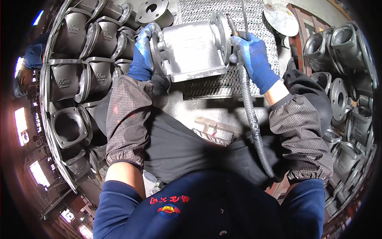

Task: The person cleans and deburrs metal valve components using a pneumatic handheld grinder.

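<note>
A grey cast-metal valve body (193,49) with round flanges at both ends and a square flange toward me lies on a patterned metal surface. My left hand (144,51), in a blue glove, is closed round the rim of its left flange. Just right of the other flange, my gloved right hand (254,55) grips a slim rod-like tool (232,24). From that hand a ribbed flexible hose (250,107) runs down across my right leg. The tool's tip points away from me, beside the right flange; I cannot tell whether it touches the metal.
Stacked valve bodies (65,75) fill a rack at the left, and more castings (346,44) stand at the right. Another flanged casting (155,14) sits beyond my left hand. The patterned metal surface (207,85) extends under the work. A round pale plate (281,19) stands at the far right.
</note>
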`<state>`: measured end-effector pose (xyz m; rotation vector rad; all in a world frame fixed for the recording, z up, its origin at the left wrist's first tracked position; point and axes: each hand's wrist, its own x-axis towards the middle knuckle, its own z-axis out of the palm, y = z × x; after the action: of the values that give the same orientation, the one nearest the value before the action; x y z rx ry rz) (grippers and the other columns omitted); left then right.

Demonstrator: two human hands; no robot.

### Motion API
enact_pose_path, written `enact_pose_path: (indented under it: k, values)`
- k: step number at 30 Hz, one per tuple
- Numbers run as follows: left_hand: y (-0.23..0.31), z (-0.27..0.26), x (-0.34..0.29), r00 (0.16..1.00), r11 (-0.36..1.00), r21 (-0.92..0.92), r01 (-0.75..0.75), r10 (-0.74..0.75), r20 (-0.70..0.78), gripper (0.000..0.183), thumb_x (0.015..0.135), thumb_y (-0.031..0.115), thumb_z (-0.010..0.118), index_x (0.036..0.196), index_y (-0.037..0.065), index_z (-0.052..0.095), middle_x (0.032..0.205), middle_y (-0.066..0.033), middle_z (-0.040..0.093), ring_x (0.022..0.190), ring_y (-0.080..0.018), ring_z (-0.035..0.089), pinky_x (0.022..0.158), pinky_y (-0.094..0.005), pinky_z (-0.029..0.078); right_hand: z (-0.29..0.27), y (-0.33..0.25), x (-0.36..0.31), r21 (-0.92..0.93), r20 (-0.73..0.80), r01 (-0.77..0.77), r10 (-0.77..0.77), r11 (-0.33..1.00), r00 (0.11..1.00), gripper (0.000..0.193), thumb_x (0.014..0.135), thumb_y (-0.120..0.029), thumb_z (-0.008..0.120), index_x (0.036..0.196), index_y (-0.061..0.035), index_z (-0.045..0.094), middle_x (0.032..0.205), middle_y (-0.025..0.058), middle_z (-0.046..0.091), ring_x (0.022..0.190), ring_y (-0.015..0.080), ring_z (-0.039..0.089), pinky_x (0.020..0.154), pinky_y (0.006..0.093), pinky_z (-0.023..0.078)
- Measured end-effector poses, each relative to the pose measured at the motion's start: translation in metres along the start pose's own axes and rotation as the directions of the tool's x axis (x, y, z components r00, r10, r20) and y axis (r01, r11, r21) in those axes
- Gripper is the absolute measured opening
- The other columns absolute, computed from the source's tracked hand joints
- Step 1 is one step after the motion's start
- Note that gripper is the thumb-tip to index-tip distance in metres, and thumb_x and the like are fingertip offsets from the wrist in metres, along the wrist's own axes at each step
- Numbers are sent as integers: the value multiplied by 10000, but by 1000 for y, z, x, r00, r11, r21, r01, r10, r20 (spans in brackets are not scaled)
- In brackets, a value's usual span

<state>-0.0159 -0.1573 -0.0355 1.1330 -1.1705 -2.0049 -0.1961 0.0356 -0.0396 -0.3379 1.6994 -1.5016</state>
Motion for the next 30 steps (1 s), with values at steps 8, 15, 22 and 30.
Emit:
enact_pose_path:
  k: [8, 15, 22, 30]
  values:
    - [-17, -49, 35, 975, 974, 64, -218, 215, 60, 253, 929, 248, 439, 1072, 83, 567, 996, -28, 581, 941, -155, 545, 853, -294, 451, 14, -11, -9, -28, 13, 97, -97, 995, 995, 361, 825, -126, 569, 1107, 96, 533, 749, 66, 592, 505, 95, 523, 472, 205, 426]
    - [8, 14, 7, 986, 965, 210, -158, 167, -26, 359, 915, 288, 467, 1191, 70, 542, 1044, -46, 581, 927, -154, 554, 828, -274, 476, -4, 0, 0, 45, -123, 44, -38, 998, 992, 326, 782, -109, 570, 1028, 106, 566, 649, 52, 564, 449, 118, 528, 419, 223, 416]
    - [5, 11, 35, 998, 994, 91, -62, 63, 2, 289, 884, 266, 486, 1082, 81, 586, 948, -35, 602, 811, -159, 579, 730, -297, 518, -19, -19, -16, -109, -131, 239, -252, 965, 959, 319, 821, -139, 585, 1063, 68, 574, 699, 71, 607, 500, 106, 551, 449, 230, 447]
    - [-11, -18, 42, 997, 988, -133, 75, -74, 14, 187, 886, 246, 490, 890, 88, 591, 826, -39, 627, 755, -201, 622, 712, -367, 530, 0, -58, -69, -196, 614, 118, 28, 973, 789, 428, 886, -215, 506, 1183, 93, 506, 799, 123, 666, 512, 82, 555, 484, 184, 454]
